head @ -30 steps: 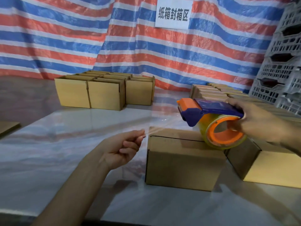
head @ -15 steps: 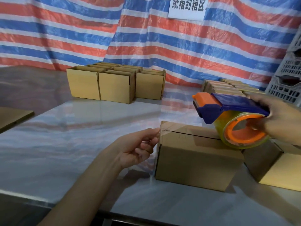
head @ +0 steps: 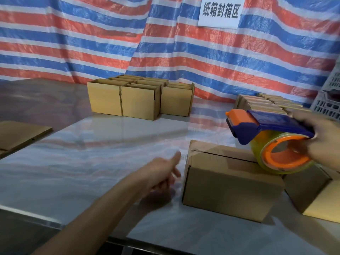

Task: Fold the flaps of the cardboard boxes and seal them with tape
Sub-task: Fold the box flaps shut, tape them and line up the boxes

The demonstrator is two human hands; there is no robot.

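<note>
The right hand is gripping the tape dispenser above the box's three o'clock end. The blurred left hand is hovering at its nine o'clock; whether it is gripping anything is unclear.

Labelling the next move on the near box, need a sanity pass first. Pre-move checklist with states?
1. Flaps of box folded shut: ok.
2. Clear tape laid over the box's left top edge: ok.
3. That tape stuck down the left side: cannot tell, clear film, blur.
4. Grip of right hand on dispenser: ok.
5. Dispenser over the right end of the seam: ok.
6. Steadying by left hand: cannot tell, blurred beside the box's left end, fingers spread.
</note>
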